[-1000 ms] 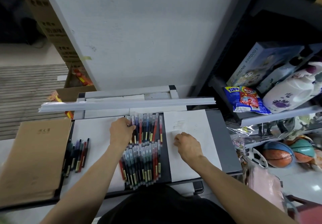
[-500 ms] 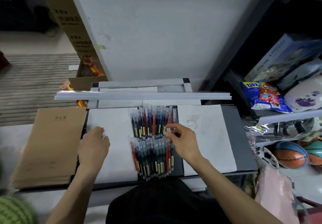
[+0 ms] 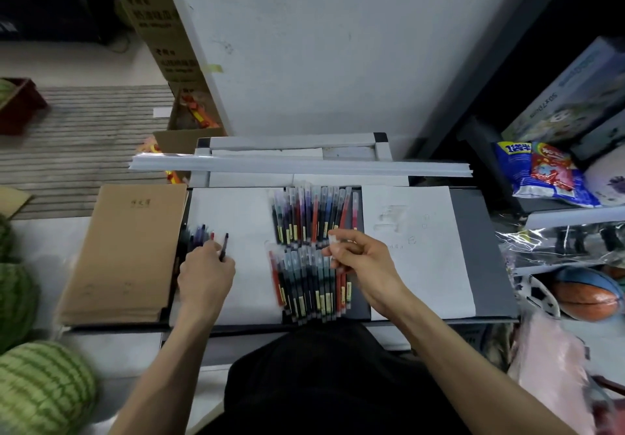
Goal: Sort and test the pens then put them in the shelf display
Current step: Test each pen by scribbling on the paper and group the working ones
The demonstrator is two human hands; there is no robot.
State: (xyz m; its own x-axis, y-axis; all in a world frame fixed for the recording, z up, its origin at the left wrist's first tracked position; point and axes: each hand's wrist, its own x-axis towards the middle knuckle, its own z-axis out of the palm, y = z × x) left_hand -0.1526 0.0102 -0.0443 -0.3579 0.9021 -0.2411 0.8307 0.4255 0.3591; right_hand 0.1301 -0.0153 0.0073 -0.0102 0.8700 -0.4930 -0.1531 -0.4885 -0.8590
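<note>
**Left hand (image 3: 206,275) and right hand (image 3: 367,267): one pen each**

1. Left hand. Sits well left of the pen block (image 3: 304,286), fingers curled round a dark pen (image 3: 224,247). The pen's long axis points away from me.
2. Right hand. Sits over the right edge of the pen block, where its two rows meet. Thumb and forefinger pinch a clear-capped pen (image 3: 333,241). It is blurred, so I cannot tell how its barrel lies.
3. Pen block. Two rows lie side by side, with every long axis running away from me.
4. Small pen group (image 3: 196,236). It lies far left of the pen block, just beyond the left hand's fingertips.
5. Scribbled test sheet (image 3: 416,242). It lies directly right of the pen block.

Note: I judge the test sheet falls to the right hand, which is the nearer one; a short move rightward reaches it. The small group falls to the left hand, and its pen is already near parallel to those pens.
</note>
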